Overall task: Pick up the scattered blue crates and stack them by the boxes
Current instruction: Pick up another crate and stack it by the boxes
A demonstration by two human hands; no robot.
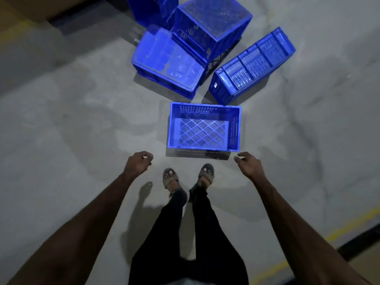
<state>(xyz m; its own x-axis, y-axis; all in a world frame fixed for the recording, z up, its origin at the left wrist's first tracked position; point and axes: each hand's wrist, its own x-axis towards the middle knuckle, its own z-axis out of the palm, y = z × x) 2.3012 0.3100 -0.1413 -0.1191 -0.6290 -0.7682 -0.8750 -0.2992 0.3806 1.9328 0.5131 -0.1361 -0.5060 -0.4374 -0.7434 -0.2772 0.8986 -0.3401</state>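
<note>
An upright blue crate (203, 128) with a lattice floor stands on the concrete just ahead of my feet. My left hand (139, 161) hovers near its front left corner, fingers loosely curled, holding nothing. On the other side, my right hand (247, 163) hangs off the front right corner with relaxed fingers, also empty. Neither hand touches the crate. Further away lie several more blue crates: one on its side at the right (253, 66), one overturned at the left (170, 62), one upside down behind it (211, 23), and another at the top edge (148, 7).
Grey concrete floor (72, 120) spreads around the crates. A cardboard box (26, 9) shows at the top left. A yellow floor line (347, 227) and a dark strip run along the lower right. My sandalled feet (189, 177) stand just behind the nearest crate.
</note>
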